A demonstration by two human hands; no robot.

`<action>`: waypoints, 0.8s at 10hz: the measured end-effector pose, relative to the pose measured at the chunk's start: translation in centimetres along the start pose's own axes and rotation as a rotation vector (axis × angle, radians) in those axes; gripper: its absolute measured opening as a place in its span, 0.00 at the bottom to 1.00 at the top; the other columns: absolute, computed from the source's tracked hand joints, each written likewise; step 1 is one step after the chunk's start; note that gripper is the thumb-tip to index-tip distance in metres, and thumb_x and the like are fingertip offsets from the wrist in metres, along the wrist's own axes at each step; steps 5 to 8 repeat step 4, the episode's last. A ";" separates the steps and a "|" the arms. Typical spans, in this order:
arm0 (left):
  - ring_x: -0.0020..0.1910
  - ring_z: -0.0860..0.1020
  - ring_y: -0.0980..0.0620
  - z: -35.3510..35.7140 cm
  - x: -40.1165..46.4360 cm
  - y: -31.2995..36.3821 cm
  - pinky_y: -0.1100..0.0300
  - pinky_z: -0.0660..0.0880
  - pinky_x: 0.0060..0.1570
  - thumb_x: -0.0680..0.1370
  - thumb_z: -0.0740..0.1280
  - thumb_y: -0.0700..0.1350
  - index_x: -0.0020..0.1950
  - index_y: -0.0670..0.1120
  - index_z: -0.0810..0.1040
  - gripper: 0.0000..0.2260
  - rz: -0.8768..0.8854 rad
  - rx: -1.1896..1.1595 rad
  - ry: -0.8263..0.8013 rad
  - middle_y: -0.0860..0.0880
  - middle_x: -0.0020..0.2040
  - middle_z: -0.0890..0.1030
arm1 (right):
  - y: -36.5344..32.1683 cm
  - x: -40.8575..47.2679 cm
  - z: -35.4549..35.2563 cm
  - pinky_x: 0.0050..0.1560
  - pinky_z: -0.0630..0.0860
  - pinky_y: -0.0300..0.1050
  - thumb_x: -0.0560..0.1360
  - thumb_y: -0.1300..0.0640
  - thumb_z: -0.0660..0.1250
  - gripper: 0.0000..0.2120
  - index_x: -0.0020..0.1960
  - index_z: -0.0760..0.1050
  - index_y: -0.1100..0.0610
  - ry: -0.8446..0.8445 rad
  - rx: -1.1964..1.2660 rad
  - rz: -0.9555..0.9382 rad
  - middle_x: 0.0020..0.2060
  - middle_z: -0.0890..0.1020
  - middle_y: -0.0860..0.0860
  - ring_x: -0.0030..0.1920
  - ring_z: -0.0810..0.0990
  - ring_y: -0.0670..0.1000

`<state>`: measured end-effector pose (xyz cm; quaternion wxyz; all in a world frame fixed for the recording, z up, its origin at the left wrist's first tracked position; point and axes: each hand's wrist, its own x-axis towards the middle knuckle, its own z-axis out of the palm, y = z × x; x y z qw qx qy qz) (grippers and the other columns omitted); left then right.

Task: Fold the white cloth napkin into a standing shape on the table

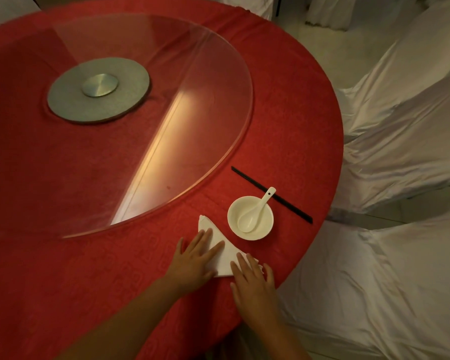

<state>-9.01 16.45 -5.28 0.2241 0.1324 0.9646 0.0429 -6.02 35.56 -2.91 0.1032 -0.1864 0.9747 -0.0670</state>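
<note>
Napkin (225,252) is lying flat on the red surface (89,255) near its edge, folded into a triangle, just beside a white bowl (250,217) with a spoon (255,213) in it and black chopsticks (272,194) behind that. Left hand (195,258) has its fingers straight and spread, pressing down on the cloth's left side, and right hand (253,280) does the same on the near corner, so neither grip is closed around anything. Glass turntable (151,120) sits further in, and white-covered chairs (400,126) are off to the right.
</note>
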 end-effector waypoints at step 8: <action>0.73 0.59 0.48 -7.4 -2.1 -2.1 0.42 0.55 0.70 0.77 0.60 0.57 0.75 0.53 0.57 0.27 -0.068 -0.172 -0.056 0.48 0.75 0.62 | -2.4 4.4 -6.2 0.66 0.62 0.53 0.78 0.47 0.54 0.18 0.66 0.68 0.51 -0.166 0.133 -0.032 0.64 0.74 0.50 0.64 0.71 0.51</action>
